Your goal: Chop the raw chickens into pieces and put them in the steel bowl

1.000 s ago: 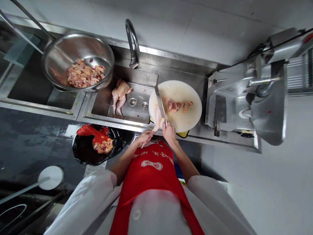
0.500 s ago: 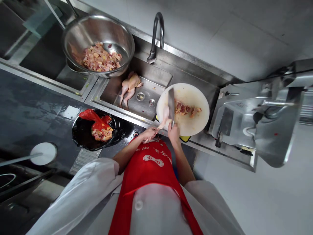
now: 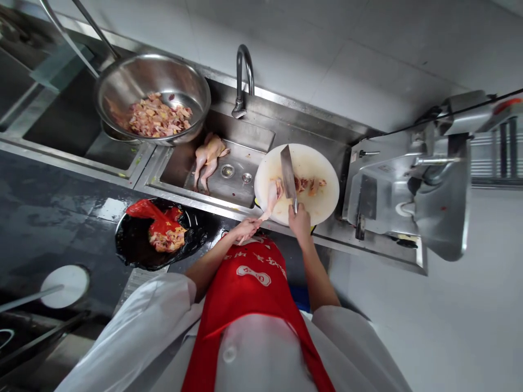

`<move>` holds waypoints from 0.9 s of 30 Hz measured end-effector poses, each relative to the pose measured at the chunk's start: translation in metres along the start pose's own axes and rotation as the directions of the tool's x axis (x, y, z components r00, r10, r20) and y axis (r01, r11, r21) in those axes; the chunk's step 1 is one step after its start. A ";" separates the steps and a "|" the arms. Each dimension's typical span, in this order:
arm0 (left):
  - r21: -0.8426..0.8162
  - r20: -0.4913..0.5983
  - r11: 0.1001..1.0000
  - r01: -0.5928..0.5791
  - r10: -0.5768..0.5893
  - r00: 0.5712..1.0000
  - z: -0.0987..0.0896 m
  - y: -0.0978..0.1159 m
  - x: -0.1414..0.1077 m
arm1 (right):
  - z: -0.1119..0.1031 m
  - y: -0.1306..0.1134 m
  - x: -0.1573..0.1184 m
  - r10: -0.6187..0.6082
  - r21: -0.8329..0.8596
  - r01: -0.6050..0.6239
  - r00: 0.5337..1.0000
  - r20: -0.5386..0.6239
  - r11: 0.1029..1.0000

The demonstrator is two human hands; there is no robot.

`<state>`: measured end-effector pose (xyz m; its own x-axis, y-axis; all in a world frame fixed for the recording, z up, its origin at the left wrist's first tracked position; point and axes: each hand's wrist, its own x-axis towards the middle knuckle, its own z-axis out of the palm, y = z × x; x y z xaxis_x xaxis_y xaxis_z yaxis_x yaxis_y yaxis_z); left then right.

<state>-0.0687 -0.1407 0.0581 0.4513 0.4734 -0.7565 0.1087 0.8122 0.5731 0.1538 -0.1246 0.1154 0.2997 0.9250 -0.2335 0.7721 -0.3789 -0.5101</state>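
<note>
Take the cutting board's centre as the dial, with twelve at the wall. Nearest, below six, is the red apron (image 3: 253, 296) of the person at work. The left hand (image 3: 246, 228), toward half past seven, is closed round the thin end of a raw chicken leg (image 3: 272, 200). That leg crosses the board's rim, its thick end on the white surface toward eight. At six the right hand (image 3: 300, 220) grips the handle of a cleaver (image 3: 289, 173), whose blade reaches toward eleven, just beside the leg; whether it touches the board I cannot tell. The hands are apart. From the blade toward three lie chopped pieces (image 3: 302, 184), with bare board between them and the rim from twelve round to five.

The round white cutting board (image 3: 322, 163) sits near the steel counter edge (image 3: 196, 200) and beside the sink (image 3: 247, 155), where a whole chicken (image 3: 210, 158) lies toward half past nine. Toward eight, beyond the edge, stands a black-lined bin (image 3: 126, 242); at three, a slicing machine (image 3: 447, 218). Farther off, a metal basin (image 3: 143, 76) of cut meat is at ten, a tap (image 3: 239, 79) at eleven, the grey wall (image 3: 302, 49) behind.
</note>
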 end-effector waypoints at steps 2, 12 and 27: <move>0.001 0.002 1.000 -0.011 0.011 1.000 0.002 0.000 -0.001 | 0.012 -0.014 -0.014 -0.003 -0.144 -0.007 0.998 -0.068 0.990; 0.039 -0.014 0.999 0.002 -0.002 1.000 0.003 0.000 0.000 | 0.031 -0.020 -0.029 0.033 -0.282 -0.019 0.999 0.043 0.959; 0.001 0.005 1.000 -0.013 0.013 1.000 0.002 0.004 -0.001 | 0.005 -0.044 -0.018 0.071 -0.088 -0.079 0.993 -0.090 0.993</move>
<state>-0.0671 -0.1390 0.0615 0.4574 0.4825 -0.7470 0.1037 0.8054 0.5836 0.1121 -0.1250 0.1382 0.4028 0.8946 -0.1935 0.7927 -0.4467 -0.4149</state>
